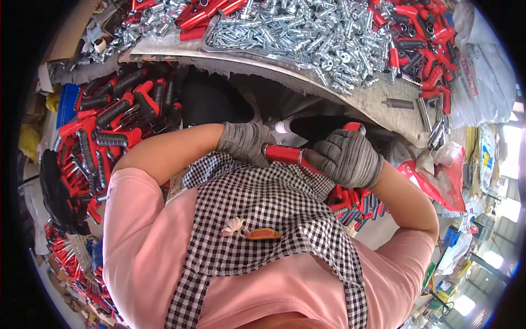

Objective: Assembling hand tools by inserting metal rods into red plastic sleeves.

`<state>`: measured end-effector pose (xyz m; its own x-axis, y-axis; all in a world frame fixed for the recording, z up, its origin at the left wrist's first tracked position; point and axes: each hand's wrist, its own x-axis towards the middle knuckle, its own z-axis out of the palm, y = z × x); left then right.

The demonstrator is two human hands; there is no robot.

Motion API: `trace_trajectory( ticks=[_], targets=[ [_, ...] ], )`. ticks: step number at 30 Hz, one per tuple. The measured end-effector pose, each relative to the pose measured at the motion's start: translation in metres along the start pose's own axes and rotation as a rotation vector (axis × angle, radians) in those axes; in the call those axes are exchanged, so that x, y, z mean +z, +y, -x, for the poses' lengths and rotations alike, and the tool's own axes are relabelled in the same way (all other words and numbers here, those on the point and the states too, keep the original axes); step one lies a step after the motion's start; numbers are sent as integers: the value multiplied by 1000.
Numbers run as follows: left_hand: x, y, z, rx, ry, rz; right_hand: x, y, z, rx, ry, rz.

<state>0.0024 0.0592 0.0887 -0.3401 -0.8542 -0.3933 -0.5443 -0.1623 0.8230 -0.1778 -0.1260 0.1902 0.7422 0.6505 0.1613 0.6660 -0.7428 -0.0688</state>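
Both my hands wear grey knitted gloves and meet in front of the checked apron (pixel 246 197). My left hand (pixel 247 143) is closed round the left end of a red metal tube (pixel 283 154). On the other side, my right hand (pixel 346 158) is wrapped in a fist round a red tool handle (pixel 355 128), whose end shows above the fingers. The tube runs level from one hand to the other and seems to join the handle, though the fingers hide the joint.
Loose silver metal fittings (pixel 307 41) lie heaped on the workbench (pixel 241 59) ahead. Red and black tool handles pile up at the left (pixel 118 118) and far right (pixel 424 44). A plastic bag (pixel 485 82) hangs at the right, and more red parts (pixel 356 205) lie below my right forearm.
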Motion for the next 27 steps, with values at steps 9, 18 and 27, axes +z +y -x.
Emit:
trace_trajectory(
  ticks=[9,18,27],
  targets=[
    [-41,67,28,-414,292,-535,22,-13,0,1061,199,-1079],
    [-80,56,31,62,738,-1327,38,-16,-9,1037,710,-1489],
    [-37,24,-1,-17,98,-550,10,-4,7,526,45,-209]
  ],
)
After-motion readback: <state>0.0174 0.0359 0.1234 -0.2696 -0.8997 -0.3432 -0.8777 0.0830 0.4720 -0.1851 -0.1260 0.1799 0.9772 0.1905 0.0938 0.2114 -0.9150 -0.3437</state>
